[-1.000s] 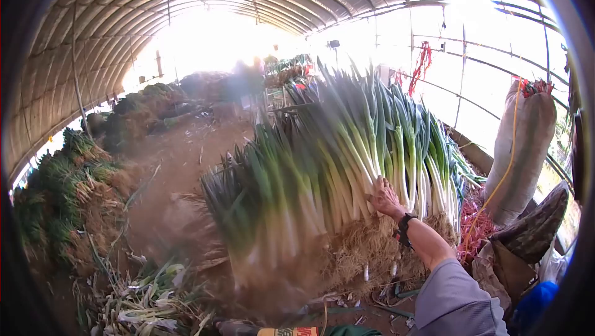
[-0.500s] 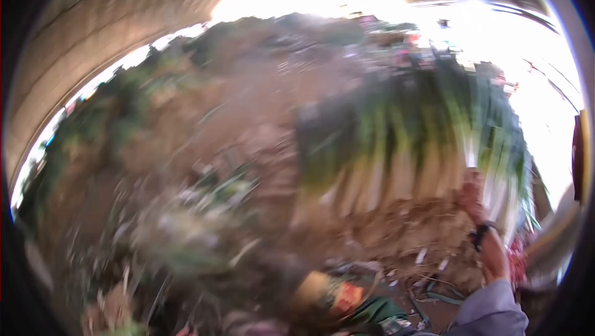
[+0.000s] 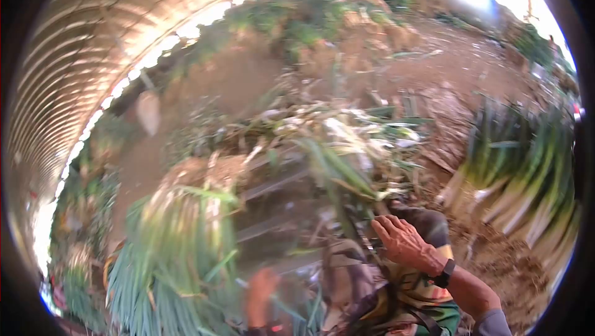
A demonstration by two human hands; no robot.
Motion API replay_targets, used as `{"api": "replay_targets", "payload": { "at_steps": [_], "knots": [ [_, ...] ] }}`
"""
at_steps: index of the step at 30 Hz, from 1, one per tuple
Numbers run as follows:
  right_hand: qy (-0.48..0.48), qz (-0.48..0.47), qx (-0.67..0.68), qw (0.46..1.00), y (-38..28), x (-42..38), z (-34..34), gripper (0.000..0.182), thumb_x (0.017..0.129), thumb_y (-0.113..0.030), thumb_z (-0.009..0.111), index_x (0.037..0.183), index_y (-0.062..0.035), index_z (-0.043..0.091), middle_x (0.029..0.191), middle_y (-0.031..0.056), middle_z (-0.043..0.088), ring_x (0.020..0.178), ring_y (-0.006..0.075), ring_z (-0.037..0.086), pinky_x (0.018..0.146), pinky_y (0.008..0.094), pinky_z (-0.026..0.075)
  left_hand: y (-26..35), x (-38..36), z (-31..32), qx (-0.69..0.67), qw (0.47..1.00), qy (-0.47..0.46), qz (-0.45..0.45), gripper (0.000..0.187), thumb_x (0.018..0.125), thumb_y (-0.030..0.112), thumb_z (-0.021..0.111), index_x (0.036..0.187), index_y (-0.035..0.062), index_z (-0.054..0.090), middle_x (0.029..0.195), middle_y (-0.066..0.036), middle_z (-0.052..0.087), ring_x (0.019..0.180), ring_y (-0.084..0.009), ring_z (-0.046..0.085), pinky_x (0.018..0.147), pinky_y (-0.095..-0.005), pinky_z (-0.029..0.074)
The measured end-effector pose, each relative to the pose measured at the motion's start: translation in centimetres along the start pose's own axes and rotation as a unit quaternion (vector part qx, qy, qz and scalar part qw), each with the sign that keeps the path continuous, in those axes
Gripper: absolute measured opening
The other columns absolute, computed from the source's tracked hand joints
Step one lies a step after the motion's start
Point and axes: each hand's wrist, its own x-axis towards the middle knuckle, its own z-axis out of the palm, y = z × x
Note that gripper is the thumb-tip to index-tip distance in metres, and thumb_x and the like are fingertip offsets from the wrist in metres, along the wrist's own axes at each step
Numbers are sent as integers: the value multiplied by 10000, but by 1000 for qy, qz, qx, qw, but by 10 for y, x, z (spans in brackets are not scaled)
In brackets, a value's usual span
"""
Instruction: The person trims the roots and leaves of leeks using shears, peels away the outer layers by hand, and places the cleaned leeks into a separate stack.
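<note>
My right hand [image 3: 406,246], with a dark watch at its wrist, is over my knee at the lower right. Its fingers are slightly apart, with nothing seen held in them, close to a few long green leaves [image 3: 338,172]. Low in the middle, my left hand [image 3: 263,289] is smeared by motion, so its fingers cannot be made out. To its left lies a big bundle of leek-like plants [image 3: 180,249], roots up and green leaves down. More leeks [image 3: 527,172] with pale stems lie in a row at the right.
A heap of loose leaves and trimmings [image 3: 347,131] lies ahead of my knees. Brown soil [image 3: 458,57] and further green piles [image 3: 297,20] stretch behind it. A ribbed curved roof [image 3: 93,44] arches at the upper left. Patterned cloth [image 3: 353,280] covers my legs.
The view has swung left, so the leek row now shows further right. My right hand has left the leeks and is over my knee. My left hand has come into view.
</note>
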Motion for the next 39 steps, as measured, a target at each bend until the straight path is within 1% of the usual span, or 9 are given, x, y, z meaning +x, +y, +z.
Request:
{"api": "replay_targets", "payload": {
  "at_steps": [4,7,12,16,19,26,32,36,39],
  "knots": [
    [-15,17,-7,1000,-6,48,59,860,711,-227,832,1426,29,428,1396,204,488,1326,386,464,1055,480,435,2,-23,-7,-5,995,45,-86,483,834,188,797,1234,-37,647,1098,-173,736,977,-231,715,879,-365,557],
    [-12,79,-20,997,-1,62,96,900,697,-247,846,1429,42,412,1392,221,482,1319,404,455,1063,486,422,5,-27,-24,94,982,161,-3,498,830,181,791,1260,-21,642,1183,-193,719,1043,-267,710,914,-389,547],
    [-69,154,-30,985,5,63,121,1053,696,-445,847,1442,129,372,1352,265,503,1284,402,450,1053,471,417,32,-9,-79,180,952,238,-69,487,809,144,806,1241,-4,637,1122,-189,710,992,-306,702,906,-427,540],
    [-123,182,4,975,3,75,114,1080,699,-469,843,1452,150,376,1330,280,534,1289,410,447,1064,469,412,64,12,-125,196,929,308,-63,464,779,115,816,1193,3,639,1113,-190,688,972,-342,684,894,-444,531],
    [-156,202,20,967,5,80,113,1115,700,-483,842,1468,158,348,1368,292,518,1308,418,434,1079,471,406,39,36,-157,272,887,373,10,454,780,100,804,1188,5,628,1096,-195,673,1006,-378,658,903,-466,520],
    [-148,222,34,963,6,80,117,1126,717,-498,835,1482,152,326,1392,325,506,1307,496,456,1103,501,399,15,74,-197,338,865,371,0,501,789,147,806,1220,-3,599,1194,-250,625,1133,-433,585,986,-513,464],
    [-140,176,7,974,5,101,95,929,700,-381,847,1384,118,464,1223,292,620,1162,440,570,1001,450,480,5,101,-169,359,885,297,12,652,834,282,792,1332,-41,523,1324,-282,570,1229,-450,543,1040,-509,443],
    [-87,180,193,961,3,123,63,916,670,-322,852,1417,55,480,1247,279,628,1172,399,617,1011,437,494,33,125,-164,371,888,268,-36,770,850,339,767,1422,-53,434,1427,-295,499,1309,-458,480,1102,-542,380],
    [-89,158,202,962,-1,134,45,926,657,-319,866,1425,29,482,1245,268,624,1150,407,621,995,436,503,13,159,-164,375,877,299,-34,767,847,320,766,1442,-31,431,1426,-272,508,1313,-458,474,1110,-563,354]
  ]
}}
